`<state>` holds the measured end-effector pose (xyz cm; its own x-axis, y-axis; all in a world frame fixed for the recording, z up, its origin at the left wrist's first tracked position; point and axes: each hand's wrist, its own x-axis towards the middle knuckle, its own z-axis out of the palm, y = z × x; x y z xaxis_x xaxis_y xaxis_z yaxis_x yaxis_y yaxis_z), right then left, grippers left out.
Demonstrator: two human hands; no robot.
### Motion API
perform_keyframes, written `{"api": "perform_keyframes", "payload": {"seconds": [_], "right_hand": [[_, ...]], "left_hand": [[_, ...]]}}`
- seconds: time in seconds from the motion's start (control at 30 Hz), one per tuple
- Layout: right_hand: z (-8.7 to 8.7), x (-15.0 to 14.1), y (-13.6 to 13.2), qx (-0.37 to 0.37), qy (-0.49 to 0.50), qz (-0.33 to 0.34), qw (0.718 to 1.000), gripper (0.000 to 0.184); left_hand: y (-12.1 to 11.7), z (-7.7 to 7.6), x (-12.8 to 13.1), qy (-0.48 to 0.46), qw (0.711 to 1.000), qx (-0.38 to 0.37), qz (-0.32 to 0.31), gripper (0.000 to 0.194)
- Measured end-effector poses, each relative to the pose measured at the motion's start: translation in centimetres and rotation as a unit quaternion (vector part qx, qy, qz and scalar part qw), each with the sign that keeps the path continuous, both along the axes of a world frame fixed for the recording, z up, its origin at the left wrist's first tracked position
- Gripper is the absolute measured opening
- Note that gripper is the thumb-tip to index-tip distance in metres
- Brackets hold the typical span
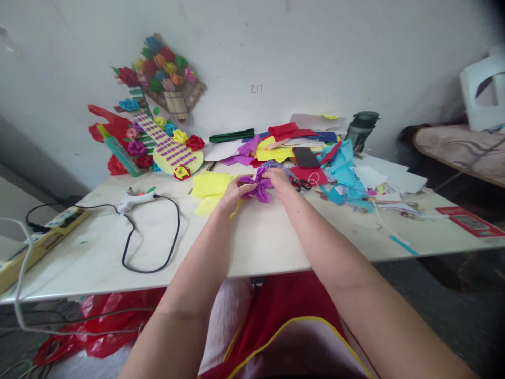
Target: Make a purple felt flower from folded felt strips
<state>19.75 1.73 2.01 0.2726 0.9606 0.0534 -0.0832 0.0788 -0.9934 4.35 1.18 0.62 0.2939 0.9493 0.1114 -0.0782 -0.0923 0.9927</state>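
The purple, crinkled, petal-shaped piece of crepe paper (262, 193) is located over the near-middle part of the white surface (268, 245), between the person's two hands. Condition: gathered at its centre, with loose lobes spread outward. Assessed as very light, soft and limp, unlikely to slip, yet easily creased or torn. The gathered centre appears the soundest place to hold; the lobe edges should bear little pull.

Orientation: lobes radiate several ways. One points down toward the near edge, another up toward the wall, others sideways. No single long axis can be established with confidence.

The left hand (233, 193) pinches the piece from its left side, thumb and fingertips closed on it. The right hand (278, 182) grips the opposite side, its fingertips partly hidden.

Just beside the left hand lie bright yellow flat sheets of paper (209, 185). Near the right hand are black-handled scissors (303, 185) and, farther back, a dark rectangular phone (306, 157). Crumpled light-blue crepe paper (341, 171) lies beyond these to the right. Well apart on the left rests a white glue gun (136, 199) with a black cord; behind it stands a yellow, guitar-shaped panel with paper flowers (177, 156).
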Motion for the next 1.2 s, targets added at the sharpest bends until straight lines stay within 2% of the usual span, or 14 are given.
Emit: {"api": "perform_keyframes", "payload": {"seconds": [0.13, 0.33, 0.47, 0.77, 1.2], "right_hand": [[0.19, -0.07, -0.05, 0.003, 0.018, -0.007, 1.000, 0.006], [0.25, -0.24, -0.15, 0.003, 0.028, 0.018, 0.999, 0.008], [0.10, -0.25, -0.07, 0.020, 0.003, 0.025, 0.999, 0.007], [0.00, -0.14, 0.02, 0.006, 0.012, 0.035, 0.999, 0.008], [-0.12, -0.13, -0.01, 0.025, 0.014, 0.077, 0.997, 0.014]], "left_hand": [[-0.01, -0.03, 0.12, -0.016, 1.000, 0.014, -0.006, 0.056], [0.39, 0.02, -0.19, -0.028, 0.997, 0.042, 0.050, 0.041], [0.57, 0.05, -0.32, -0.032, 0.997, 0.044, 0.063, 0.034], [0.58, 0.05, -0.40, -0.061, 0.997, -0.003, 0.046, 0.044], [0.35, 0.40, -0.58, -0.034, 0.998, -0.003, 0.047, 0.046]]}}
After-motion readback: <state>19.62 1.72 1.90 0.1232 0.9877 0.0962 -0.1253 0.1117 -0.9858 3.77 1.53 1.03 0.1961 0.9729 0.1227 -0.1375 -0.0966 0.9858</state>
